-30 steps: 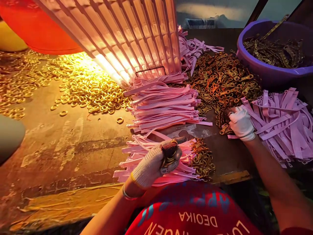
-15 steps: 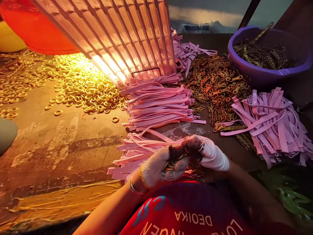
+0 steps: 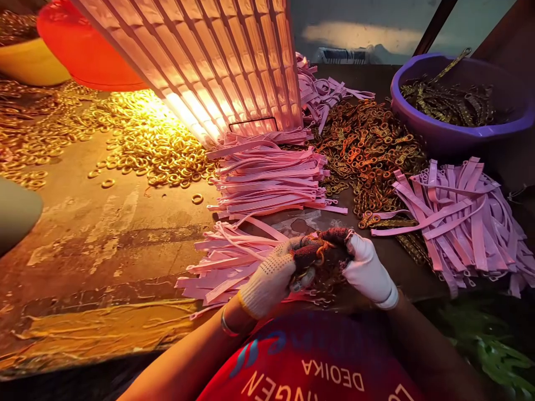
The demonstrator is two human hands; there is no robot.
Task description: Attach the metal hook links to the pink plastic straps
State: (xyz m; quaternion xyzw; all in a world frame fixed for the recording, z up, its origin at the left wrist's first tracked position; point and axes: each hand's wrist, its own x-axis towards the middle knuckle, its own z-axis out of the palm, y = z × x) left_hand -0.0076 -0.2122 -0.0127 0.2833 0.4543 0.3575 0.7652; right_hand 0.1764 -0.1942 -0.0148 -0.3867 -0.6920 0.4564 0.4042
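My left hand (image 3: 280, 273), in a white knit glove with dark fingertips, is closed around some small brass-coloured metal rings or links. Close against it, the gloved fingers of my right hand (image 3: 363, 264) pinch at the same metal pieces (image 3: 321, 252); their exact shape is hard to make out in the shadow. Under and left of my hands lies a loose bunch of pink zip-like strips (image 3: 234, 256) with small metal ends. Beyond it is a neater stack of pink strips (image 3: 271, 178).
Gold rings (image 3: 167, 156) are heaped at the left by a glowing ribbed panel (image 3: 234, 67). Brass links (image 3: 376, 145) lie centre right. A purple basin (image 3: 455, 131) holds dark chain pieces. More pink strips (image 3: 463, 223) are piled right. A red basin (image 3: 92, 55) stands far left.
My hands have drawn slightly apart, and the right has turned and shifted a little right. An orange-lit link now shows between the fingers. The view has shifted slightly.
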